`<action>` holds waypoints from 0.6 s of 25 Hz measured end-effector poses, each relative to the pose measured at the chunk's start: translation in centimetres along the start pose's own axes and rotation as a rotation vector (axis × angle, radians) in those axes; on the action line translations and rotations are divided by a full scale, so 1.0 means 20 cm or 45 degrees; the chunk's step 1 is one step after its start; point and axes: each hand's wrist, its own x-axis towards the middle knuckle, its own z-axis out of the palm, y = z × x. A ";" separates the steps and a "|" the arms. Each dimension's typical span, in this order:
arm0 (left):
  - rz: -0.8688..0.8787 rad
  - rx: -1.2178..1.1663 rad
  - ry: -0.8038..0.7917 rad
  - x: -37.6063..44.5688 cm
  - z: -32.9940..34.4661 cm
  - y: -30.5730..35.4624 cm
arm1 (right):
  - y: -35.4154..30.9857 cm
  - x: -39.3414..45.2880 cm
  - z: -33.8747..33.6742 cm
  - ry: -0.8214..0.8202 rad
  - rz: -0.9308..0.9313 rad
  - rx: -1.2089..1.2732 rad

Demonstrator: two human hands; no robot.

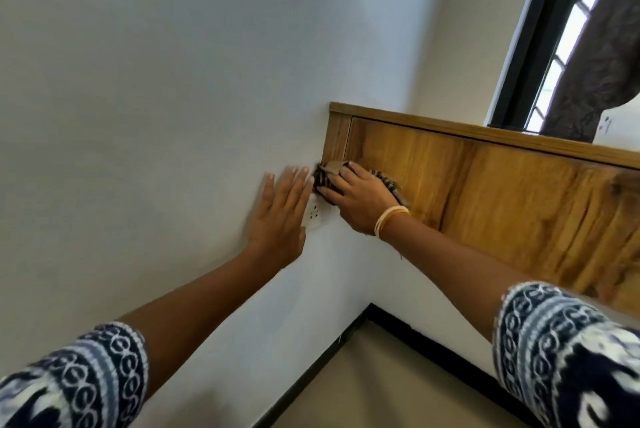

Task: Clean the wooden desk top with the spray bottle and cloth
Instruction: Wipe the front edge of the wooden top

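Two hands work at the corner where a white wall meets a wooden desk. The left hand [282, 211] lies released, fingers straight and flat against the wall [156, 98], partly covering a white wall socket [314, 216] that shows just right of its palm. Immediately to the right, the right hand [353, 199] presses a dark striped cloth [323, 178] onto the wooden desk surface [485, 199], fingers spread over the fabric and curled at its edge, holding it at the desk's left end, where the board meets the wall. A pale bangle [389, 219] circles that wrist. Further right, beyond the right hand, a dark-framed window [540, 46] and a brown curtain [602, 57] fill the upper corner. Patterned blue-and-white sleeves [86, 379] frame the bottom of the view.

The spray bottle is not in view.

The main risk appears to be the socket: a damp cloth wiping this close could carry moisture onto it, and the left hand resting over it adds to that hazard. The cloth may also drag onto the wall and smear it, or bunch in the corner and leave that strip unwiped. Slight blur on the left hand hints at unsteady bracing.

No brand, label or readable writing shows anywhere.
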 end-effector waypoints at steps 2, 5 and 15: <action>-0.016 0.046 -0.017 -0.01 0.00 -0.04 | 0.06 0.02 -0.04 0.009 -0.043 -0.032; 0.067 0.166 0.043 -0.02 0.02 -0.09 | 0.28 0.08 -0.11 0.147 0.176 -0.057; 0.189 0.158 0.132 -0.01 0.01 -0.16 | 0.01 -0.01 0.02 0.080 -0.020 -0.048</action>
